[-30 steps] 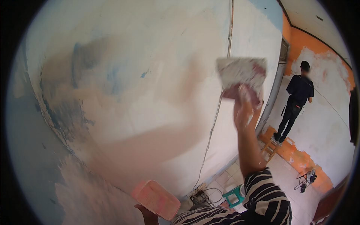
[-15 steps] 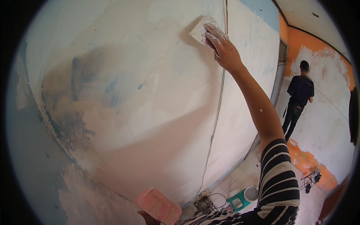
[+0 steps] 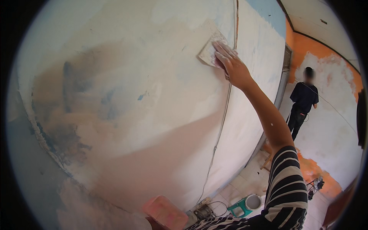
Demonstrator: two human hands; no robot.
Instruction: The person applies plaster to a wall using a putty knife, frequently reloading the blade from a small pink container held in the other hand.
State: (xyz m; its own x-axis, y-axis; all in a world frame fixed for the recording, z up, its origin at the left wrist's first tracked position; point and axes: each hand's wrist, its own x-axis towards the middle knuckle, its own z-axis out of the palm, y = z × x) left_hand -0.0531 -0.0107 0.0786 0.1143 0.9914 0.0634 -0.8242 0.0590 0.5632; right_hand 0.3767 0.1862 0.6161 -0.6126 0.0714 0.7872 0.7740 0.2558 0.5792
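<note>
We see a flat, pale scraper blade (image 3: 209, 51), smeared with whitish filler, pressed flat against the wall (image 3: 153, 96) high up, tilted cornerwise, just beside the thin hanging cable (image 3: 226, 111).

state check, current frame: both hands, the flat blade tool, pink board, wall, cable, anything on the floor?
right hand: raised, pressing the scraper flat on the wall
scraper: flat against the wall, smeared pale
left hand: mostly hidden, under the pink board
pink board: held low, tilted
wall: patchy, old blue showing through pale filler
cable: hanging down the wall
bucket: upright on the floor
</note>
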